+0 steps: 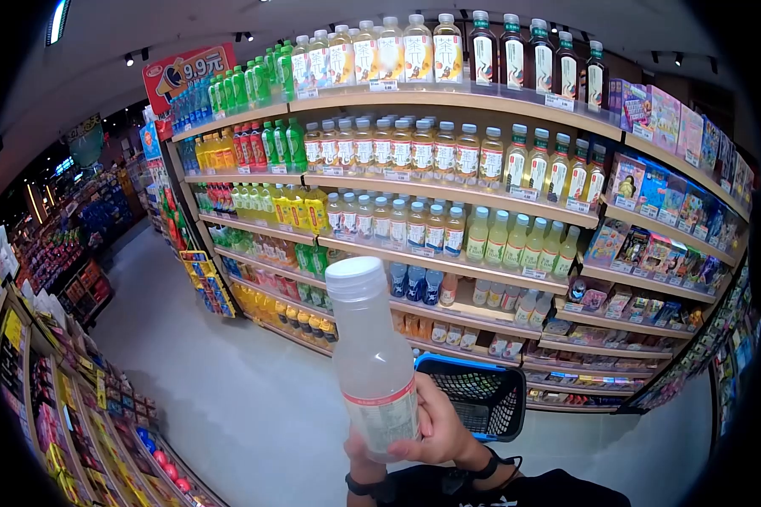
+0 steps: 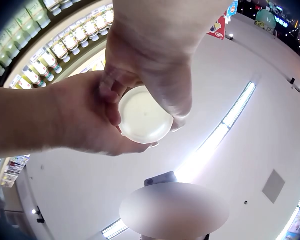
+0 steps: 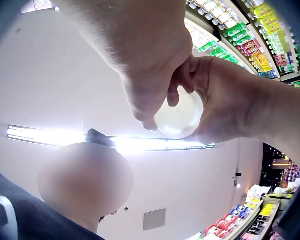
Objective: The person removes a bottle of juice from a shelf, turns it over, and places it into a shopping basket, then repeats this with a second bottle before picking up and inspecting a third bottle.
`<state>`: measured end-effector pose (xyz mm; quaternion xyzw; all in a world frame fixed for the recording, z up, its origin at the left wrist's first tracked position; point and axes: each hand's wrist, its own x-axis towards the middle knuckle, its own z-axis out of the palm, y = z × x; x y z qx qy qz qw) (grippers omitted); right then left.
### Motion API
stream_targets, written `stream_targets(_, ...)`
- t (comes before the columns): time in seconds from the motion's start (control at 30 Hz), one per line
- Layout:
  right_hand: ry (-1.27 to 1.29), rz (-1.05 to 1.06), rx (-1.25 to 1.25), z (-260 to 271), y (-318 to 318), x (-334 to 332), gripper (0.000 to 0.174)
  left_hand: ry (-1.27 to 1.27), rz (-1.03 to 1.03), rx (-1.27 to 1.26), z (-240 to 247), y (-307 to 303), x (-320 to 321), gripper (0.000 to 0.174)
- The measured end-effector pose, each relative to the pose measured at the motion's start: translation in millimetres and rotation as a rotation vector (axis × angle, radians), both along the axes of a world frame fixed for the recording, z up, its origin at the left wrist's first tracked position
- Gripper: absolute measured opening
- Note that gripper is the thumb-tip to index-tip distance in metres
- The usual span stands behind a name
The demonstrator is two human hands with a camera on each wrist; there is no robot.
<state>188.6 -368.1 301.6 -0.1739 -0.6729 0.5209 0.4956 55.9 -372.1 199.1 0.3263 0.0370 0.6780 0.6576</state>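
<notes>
A clear bottle (image 1: 377,372) with a white cap and a red-edged label stands upright, slightly tilted, in front of the shelves. My right hand (image 1: 444,427) curls round its lower right side, thumb across the label. Mostly hidden behind the bottle, my left hand (image 1: 364,460) grips its lower left side. From below, the left wrist view shows the round bottle base (image 2: 145,114) between my left hand (image 2: 152,75) and right hand (image 2: 82,112). The right wrist view has the same base (image 3: 180,114) held between my right hand (image 3: 152,75) and left hand (image 3: 235,100).
A black basket with a blue rim (image 1: 516,406) is just beyond my right hand. Shelves (image 1: 372,175) of drinks span the front, with boxed goods (image 1: 664,114) on the right. More shelving (image 1: 80,422) lines the lower left, beside the grey floor (image 1: 220,372).
</notes>
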Motion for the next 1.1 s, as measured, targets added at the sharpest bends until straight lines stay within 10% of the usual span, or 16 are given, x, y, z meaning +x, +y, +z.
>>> stream_targets(0.67, -0.124, -0.030, 0.098, 0.4, 11.1, -15.2, 0.097, -0.509, -0.266, 0.385, 34.5, 27.1, 11.2, 0.093)
stream_targets(0.93, -0.012, -0.015, -0.016, 11.9, 7.7, -28.2, 0.078, -0.279, 0.003, 0.108, 7.8, 18.4, -4.8, 0.082)
stream_targets(1.1, -0.104, -0.112, 0.107, -19.0, 17.0, -23.8, 0.100, -0.207, 0.099, -0.017, 0.3, 14.4, -7.8, 0.076)
